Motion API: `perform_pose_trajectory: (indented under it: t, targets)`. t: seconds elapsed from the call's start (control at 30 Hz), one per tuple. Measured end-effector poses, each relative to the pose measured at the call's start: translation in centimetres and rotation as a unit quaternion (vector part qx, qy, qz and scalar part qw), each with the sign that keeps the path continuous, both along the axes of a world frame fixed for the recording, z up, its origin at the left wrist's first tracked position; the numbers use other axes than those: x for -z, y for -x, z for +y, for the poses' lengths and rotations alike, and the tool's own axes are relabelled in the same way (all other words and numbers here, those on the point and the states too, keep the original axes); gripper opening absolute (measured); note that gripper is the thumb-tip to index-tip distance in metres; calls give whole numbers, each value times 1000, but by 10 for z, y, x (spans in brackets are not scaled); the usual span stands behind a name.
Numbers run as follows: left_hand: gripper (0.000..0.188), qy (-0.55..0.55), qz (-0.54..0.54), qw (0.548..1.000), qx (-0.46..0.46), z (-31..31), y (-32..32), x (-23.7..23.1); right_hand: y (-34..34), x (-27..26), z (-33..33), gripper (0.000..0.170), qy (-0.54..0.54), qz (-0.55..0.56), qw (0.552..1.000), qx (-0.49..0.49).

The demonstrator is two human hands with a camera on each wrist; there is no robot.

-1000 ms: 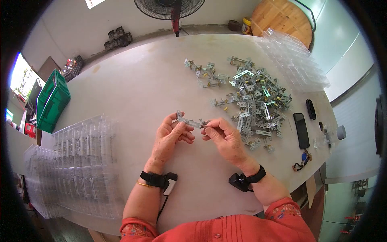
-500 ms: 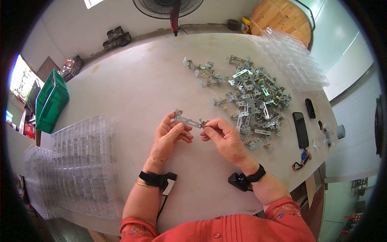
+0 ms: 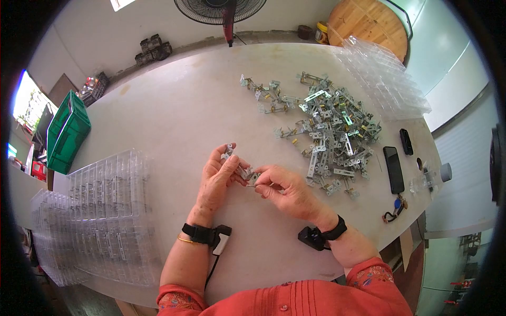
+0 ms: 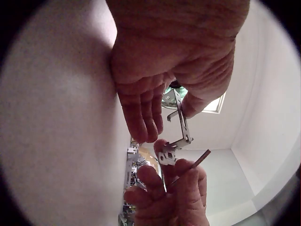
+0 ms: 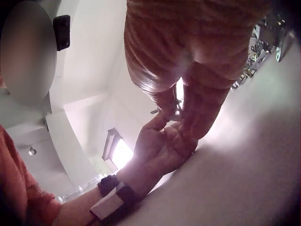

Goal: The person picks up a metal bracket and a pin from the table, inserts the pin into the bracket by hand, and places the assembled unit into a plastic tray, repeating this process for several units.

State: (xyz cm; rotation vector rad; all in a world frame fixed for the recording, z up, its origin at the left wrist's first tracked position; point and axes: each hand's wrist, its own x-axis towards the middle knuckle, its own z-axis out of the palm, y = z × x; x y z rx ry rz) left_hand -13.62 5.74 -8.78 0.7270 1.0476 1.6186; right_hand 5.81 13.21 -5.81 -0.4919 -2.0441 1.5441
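My left hand grips a metal bracket between thumb and fingers. In the left wrist view the bracket is a long narrow strip with bent ends, lying against the left thumb. My right hand pinches at the bracket's near end; in the left wrist view a thin rod sticks out from between the right fingers. Whether the rod is joined to the bracket I cannot tell. To the right lies a pile of similar metal brackets, some with brass-coloured pieces.
Clear plastic trays filled with metal parts stand at the left, beside a green crate. More clear trays lie at the back right. A phone, a dark case and keys rest near the right edge.
The bracket has turned, its right end swinging down towards me. My right hand has moved slightly left and down with that end, while my left hand stays nearly in place.
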Motion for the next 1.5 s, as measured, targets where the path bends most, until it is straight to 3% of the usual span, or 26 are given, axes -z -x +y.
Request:
perform_pose_trajectory:
  t: [0.47,0.53,0.73,1.0,1.5]
  targets:
    - [52,22,-10,999,29,-2,0,-12,0,-3,-5,5,-3,-2,999,-48]
    - [51,33,-6,999,39,-3,0,-17,0,-3,-5,6,114,-32,993,-13]
    - [48,59,2,996,63,-5,-3,-21,-2,-13,-3,13,162,-46,986,19]
    - [43,62,49,989,127,-7,-6,-25,0,-10,-2,12,136,-52,988,56]
    - [40,90,114,981,127,-8,-12,-31,0,-5,0,11,109,-55,992,27]
